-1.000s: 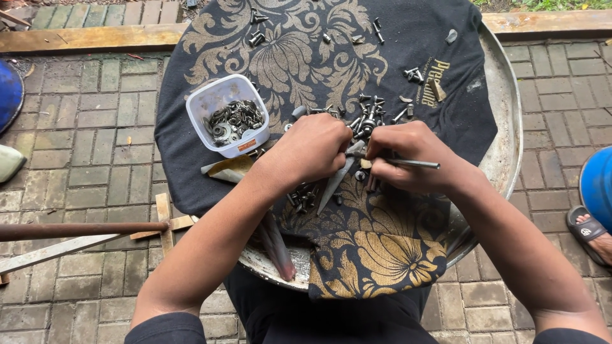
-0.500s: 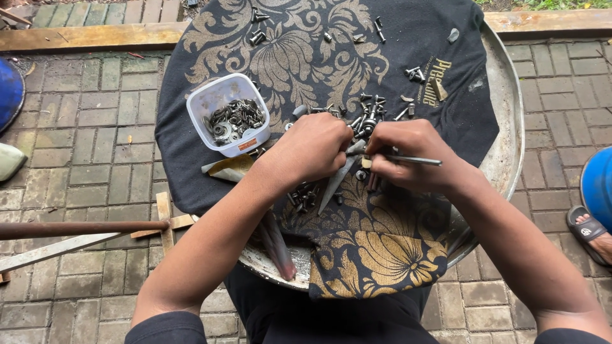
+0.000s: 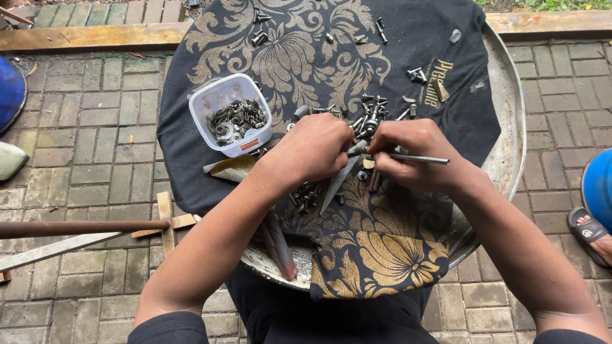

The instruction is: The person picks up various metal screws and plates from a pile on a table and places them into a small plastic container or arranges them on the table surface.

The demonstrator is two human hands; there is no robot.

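Over dark cloth (image 3: 440,57): left hand (image 3: 315,153), right hand (image 3: 408,156) gripping metal rod (image 3: 421,159).

the black cloth (image 3: 408,57) is soft matt fabric printed with dull gold flowers; under it the round tray (image 3: 510,121) is worn grey metal, scuffed and faintly shiny. the tub (image 3: 217,102) is cloudy translucent plastic holding dark steel washers (image 3: 237,120). loose bolts (image 3: 366,118) look oily, dull metal. the thin rod (image 3: 417,158) in the right hand (image 3: 411,156) is smooth bright steel; the blade (image 3: 338,185) under the left hand (image 3: 315,150) is matt grey metal. the pipe (image 3: 76,227) is rusty, the ground (image 3: 95,127) rough brick
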